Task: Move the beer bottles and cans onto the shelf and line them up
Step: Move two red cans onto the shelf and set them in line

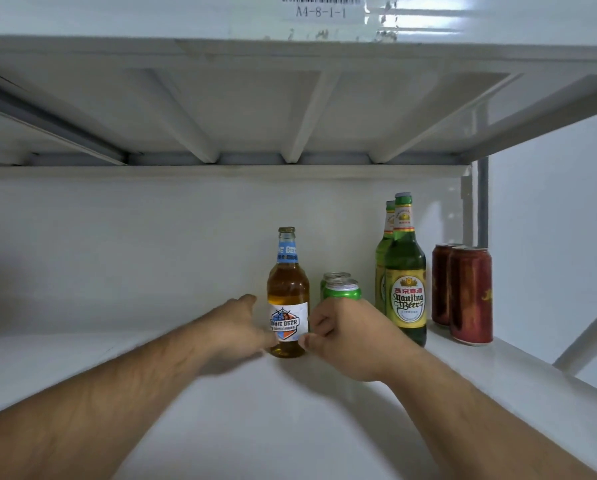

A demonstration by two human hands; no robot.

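The left hand [236, 325] and right hand [342, 336] both touch the clear bottle [287, 296] standing on the shelf [186, 393], fingers loosely curled.

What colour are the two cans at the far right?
The cans are dark red, seen in the head view.

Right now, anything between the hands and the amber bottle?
Nothing visible. The left hand and right hand flank the amber bottle on the shelf; the green cans stand behind the right hand.
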